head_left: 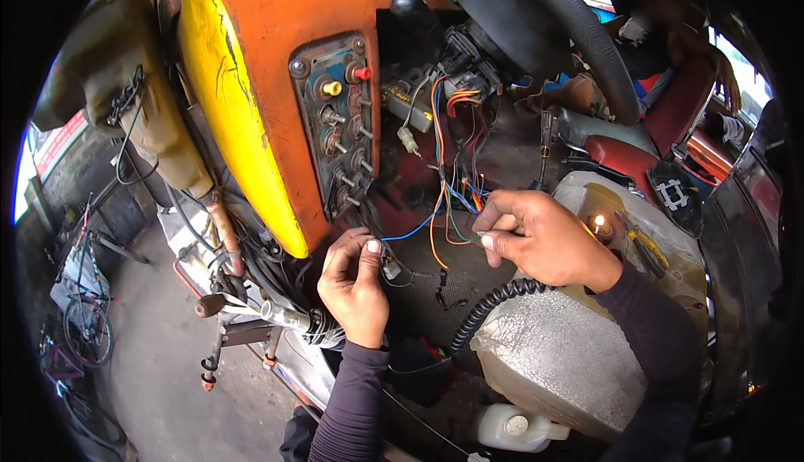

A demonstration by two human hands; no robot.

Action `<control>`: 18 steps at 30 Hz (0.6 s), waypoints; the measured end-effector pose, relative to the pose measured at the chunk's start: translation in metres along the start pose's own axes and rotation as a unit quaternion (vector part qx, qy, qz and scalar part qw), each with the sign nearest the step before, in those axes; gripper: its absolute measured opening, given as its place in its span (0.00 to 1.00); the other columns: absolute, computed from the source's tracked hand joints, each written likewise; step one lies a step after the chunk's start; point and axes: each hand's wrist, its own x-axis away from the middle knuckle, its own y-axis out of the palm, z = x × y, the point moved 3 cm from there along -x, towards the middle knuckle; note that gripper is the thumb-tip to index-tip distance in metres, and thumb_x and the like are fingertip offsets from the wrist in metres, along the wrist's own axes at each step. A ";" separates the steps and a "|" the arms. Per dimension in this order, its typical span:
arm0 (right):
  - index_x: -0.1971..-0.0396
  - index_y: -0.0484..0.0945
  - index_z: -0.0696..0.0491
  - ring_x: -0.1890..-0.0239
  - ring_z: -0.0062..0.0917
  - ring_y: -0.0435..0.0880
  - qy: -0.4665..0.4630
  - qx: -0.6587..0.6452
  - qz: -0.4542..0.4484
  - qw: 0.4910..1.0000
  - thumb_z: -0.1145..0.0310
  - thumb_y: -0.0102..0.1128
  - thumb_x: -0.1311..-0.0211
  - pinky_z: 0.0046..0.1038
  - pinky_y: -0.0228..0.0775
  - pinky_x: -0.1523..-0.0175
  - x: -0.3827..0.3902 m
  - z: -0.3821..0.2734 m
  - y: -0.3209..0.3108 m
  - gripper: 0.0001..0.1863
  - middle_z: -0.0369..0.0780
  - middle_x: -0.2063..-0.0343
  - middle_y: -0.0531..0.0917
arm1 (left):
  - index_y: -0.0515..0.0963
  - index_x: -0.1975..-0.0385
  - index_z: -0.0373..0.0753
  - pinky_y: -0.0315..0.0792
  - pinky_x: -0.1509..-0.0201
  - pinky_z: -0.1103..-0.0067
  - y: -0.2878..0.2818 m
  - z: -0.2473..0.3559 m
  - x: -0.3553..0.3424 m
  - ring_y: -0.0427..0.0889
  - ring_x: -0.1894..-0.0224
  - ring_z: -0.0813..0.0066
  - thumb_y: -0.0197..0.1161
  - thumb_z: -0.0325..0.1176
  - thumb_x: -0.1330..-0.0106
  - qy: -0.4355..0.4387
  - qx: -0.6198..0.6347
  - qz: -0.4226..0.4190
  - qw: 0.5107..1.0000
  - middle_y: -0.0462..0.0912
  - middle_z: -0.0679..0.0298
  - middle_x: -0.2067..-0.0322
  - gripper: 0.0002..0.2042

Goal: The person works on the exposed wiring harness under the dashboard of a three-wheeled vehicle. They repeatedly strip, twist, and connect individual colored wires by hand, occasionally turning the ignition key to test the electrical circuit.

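My left hand (355, 286) pinches the end of a blue wire (412, 230) between thumb and fingers, just below the switch panel. My right hand (548, 237) has thumb and fingertips closed at the end of a green wire (453, 229). Both wires run up into a loose wire bundle (441, 139) hanging from the opened steering column (469, 61). An orange wire (432, 232) dangles between the hands. Near the bundle's left side, a white connector (408, 140) hangs free. The exact wire tips are hidden by my fingers.
An orange dashboard (264, 26) with a toggle-switch panel (335, 118) stands left, and a steering wheel (578, 30) above. A coiled black cable (494, 304) lies by a silvery engine cover (557, 336). A small flame (599, 221) burns near yellow-handled pliers (649, 248). A person sits far right.
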 end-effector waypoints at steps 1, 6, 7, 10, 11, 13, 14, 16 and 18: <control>0.59 0.78 0.61 0.69 0.22 0.86 -0.012 0.010 -0.002 1.000 0.77 0.60 0.30 0.28 0.76 0.62 -0.003 -0.001 0.000 0.04 0.42 0.72 0.88 | 0.84 0.63 0.27 0.77 0.46 0.78 -0.001 0.000 0.000 0.84 0.53 0.72 0.69 0.19 0.33 0.007 -0.006 -0.002 1.000 0.87 0.57 0.55 0.03; 0.58 0.79 0.61 0.68 0.20 0.86 0.009 -0.031 0.024 0.999 0.79 0.60 0.30 0.26 0.77 0.61 -0.003 -0.004 0.000 0.05 0.40 0.71 0.88 | 0.84 0.63 0.27 0.78 0.48 0.77 -0.006 -0.016 -0.002 0.84 0.54 0.72 0.69 0.19 0.33 0.005 -0.046 0.004 0.999 0.88 0.56 0.55 0.03; 0.57 0.79 0.61 0.68 0.21 0.86 -0.001 -0.037 0.029 0.999 0.79 0.60 0.30 0.26 0.77 0.61 -0.004 -0.005 -0.002 0.05 0.40 0.71 0.88 | 0.84 0.63 0.27 0.78 0.48 0.77 -0.006 -0.014 -0.002 0.84 0.55 0.72 0.69 0.20 0.33 0.006 -0.040 0.009 0.999 0.88 0.56 0.56 0.03; 0.56 0.80 0.63 0.67 0.20 0.86 -0.018 -0.038 0.049 0.998 0.81 0.59 0.30 0.25 0.78 0.60 -0.002 -0.016 -0.009 0.06 0.40 0.70 0.87 | 0.85 0.63 0.27 0.78 0.48 0.77 -0.008 -0.015 -0.004 0.85 0.54 0.72 0.69 0.20 0.33 -0.023 -0.009 0.025 0.999 0.88 0.56 0.56 0.03; 0.56 0.80 0.63 0.68 0.19 0.85 -0.021 -0.045 0.054 0.997 0.82 0.58 0.30 0.25 0.78 0.60 -0.001 -0.021 -0.011 0.06 0.40 0.70 0.87 | 0.85 0.63 0.27 0.78 0.48 0.77 -0.008 -0.012 -0.005 0.85 0.54 0.71 0.69 0.20 0.33 -0.009 -0.015 0.024 1.000 0.88 0.56 0.57 0.03; 0.57 0.80 0.64 0.68 0.17 0.85 -0.023 -0.062 0.057 0.996 0.82 0.58 0.30 0.23 0.77 0.62 0.001 -0.026 -0.015 0.05 0.39 0.71 0.87 | 0.85 0.63 0.28 0.78 0.48 0.76 -0.007 0.000 -0.008 0.85 0.54 0.70 0.70 0.20 0.34 0.020 -0.029 0.021 0.999 0.88 0.56 0.57 0.03; 0.57 0.80 0.64 0.70 0.17 0.84 -0.027 -0.060 0.060 0.996 0.82 0.58 0.30 0.22 0.76 0.64 0.001 -0.027 -0.015 0.05 0.39 0.71 0.87 | 0.85 0.63 0.28 0.78 0.48 0.76 -0.006 0.006 -0.010 0.86 0.54 0.69 0.70 0.20 0.34 0.047 -0.047 0.012 0.998 0.88 0.55 0.57 0.03; 0.57 0.80 0.64 0.73 0.15 0.82 -0.037 -0.059 0.069 0.995 0.82 0.59 0.30 0.21 0.75 0.67 0.003 -0.028 -0.017 0.05 0.39 0.71 0.87 | 0.85 0.63 0.28 0.79 0.48 0.75 -0.003 0.021 -0.016 0.86 0.55 0.67 0.70 0.20 0.35 0.103 -0.081 -0.007 0.991 0.88 0.55 0.57 0.04; 0.57 0.80 0.64 0.76 0.14 0.80 -0.029 -0.064 0.067 0.995 0.81 0.59 0.30 0.20 0.72 0.72 0.003 -0.029 -0.023 0.05 0.39 0.71 0.87 | 0.84 0.63 0.28 0.79 0.48 0.74 0.001 0.035 -0.024 0.87 0.56 0.66 0.70 0.20 0.35 0.121 -0.097 -0.012 0.988 0.88 0.55 0.58 0.04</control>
